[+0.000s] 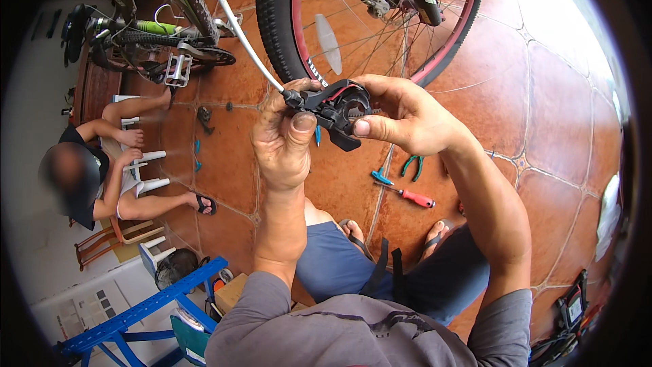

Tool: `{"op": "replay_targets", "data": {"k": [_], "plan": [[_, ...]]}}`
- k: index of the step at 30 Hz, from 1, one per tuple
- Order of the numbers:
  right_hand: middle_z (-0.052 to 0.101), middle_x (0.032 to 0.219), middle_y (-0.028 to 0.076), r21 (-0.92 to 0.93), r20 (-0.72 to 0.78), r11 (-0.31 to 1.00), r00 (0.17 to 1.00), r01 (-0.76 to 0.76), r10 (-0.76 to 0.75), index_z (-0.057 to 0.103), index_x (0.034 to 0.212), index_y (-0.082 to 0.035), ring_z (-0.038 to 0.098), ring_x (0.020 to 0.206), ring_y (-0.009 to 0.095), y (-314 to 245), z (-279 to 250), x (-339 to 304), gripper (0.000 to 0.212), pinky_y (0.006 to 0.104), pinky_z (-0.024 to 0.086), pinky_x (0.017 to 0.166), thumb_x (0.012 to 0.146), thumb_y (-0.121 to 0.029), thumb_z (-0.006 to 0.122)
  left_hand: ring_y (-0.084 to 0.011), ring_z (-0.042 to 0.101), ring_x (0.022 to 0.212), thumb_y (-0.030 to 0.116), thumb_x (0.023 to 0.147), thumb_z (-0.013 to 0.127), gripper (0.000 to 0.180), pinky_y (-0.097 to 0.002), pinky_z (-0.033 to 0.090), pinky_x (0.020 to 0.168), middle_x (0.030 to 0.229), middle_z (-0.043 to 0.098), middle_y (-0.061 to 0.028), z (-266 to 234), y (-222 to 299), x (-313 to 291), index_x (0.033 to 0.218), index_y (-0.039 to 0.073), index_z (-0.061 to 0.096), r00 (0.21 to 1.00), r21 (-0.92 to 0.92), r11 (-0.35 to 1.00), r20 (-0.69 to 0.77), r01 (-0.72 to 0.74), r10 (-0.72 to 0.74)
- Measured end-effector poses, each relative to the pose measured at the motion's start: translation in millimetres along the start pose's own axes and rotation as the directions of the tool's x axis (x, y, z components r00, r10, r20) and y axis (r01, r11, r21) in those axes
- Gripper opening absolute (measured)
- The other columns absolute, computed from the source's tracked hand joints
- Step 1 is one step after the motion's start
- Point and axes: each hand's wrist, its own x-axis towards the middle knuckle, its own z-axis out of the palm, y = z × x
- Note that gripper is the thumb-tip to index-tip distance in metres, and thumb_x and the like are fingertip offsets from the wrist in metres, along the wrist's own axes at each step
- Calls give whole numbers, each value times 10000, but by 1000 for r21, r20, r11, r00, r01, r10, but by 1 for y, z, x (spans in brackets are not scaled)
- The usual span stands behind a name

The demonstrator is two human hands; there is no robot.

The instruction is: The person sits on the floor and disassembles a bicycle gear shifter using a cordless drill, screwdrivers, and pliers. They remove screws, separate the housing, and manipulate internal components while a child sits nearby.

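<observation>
Above my lap I hold a black bicycle gear shifter with a round clamp opening and a red strip. A white cable housing runs from its left end up past the top of the view. My left hand is closed around that end, thumb on the near side. On the other side, my right hand pinches the clamp part between thumb and fingers. The fingers behind the shifter are partly hidden.
Ahead stands a bicycle wheel, with a green-black frame at left. A red-handled screwdriver, a blue-handled tool and green pliers lie on the tiles. A person sits at left beside a blue metal rack.
</observation>
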Motion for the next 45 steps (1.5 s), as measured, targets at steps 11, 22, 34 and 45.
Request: {"op": "replay_targets", "data": {"k": [11, 22, 34, 45], "plan": [[639, 1043, 53, 35, 19, 998, 998, -60, 59, 518, 1261, 20, 573, 975, 116, 11, 1, 8, 491, 292, 474, 888, 876, -210, 717, -199, 559, 1112, 127, 892, 678, 429, -354, 449, 988, 1204, 570, -127, 6, 4, -4, 1253, -30, 508, 997, 57, 996, -48, 68, -65], [640, 850, 28, -607, -58, 747, 922, 272, -383, 679, 1040, 17, 582, 780, 68, -35, 22, 35, 215, 235, 488, 683, 909, -153, 658, -234, 607, 1075, 28, 888, 625, 477, -387, 515, 946, 1183, 593, -172, 11, 19, -3, 1315, -57, 431, 968, -118, 964, 99, 240, -229], [616, 733, -9, -365, -361, 929, 929, -63, -78, 659, 950, 7, 546, 673, 53, -31, 36, 60, 167, 230, 460, 610, 913, -154, 645, -210, 564, 1138, 110, 920, 606, 485, -343, 461, 991, 1233, 578, -172, -1, 14, -10, 1335, -69, 431, 970, -71, 968, 57, 240, -236], [598, 732, -29, -489, -280, 872, 947, -2, -155, 653, 925, -4, 515, 665, 26, -20, 26, 57, 152, 208, 438, 599, 939, -152, 618, -183, 596, 1074, 84, 955, 546, 402, -308, 490, 941, 1224, 585, -173, 4, 18, -8, 1302, -94, 449, 957, 2, 958, 48, 286, -286]]}}
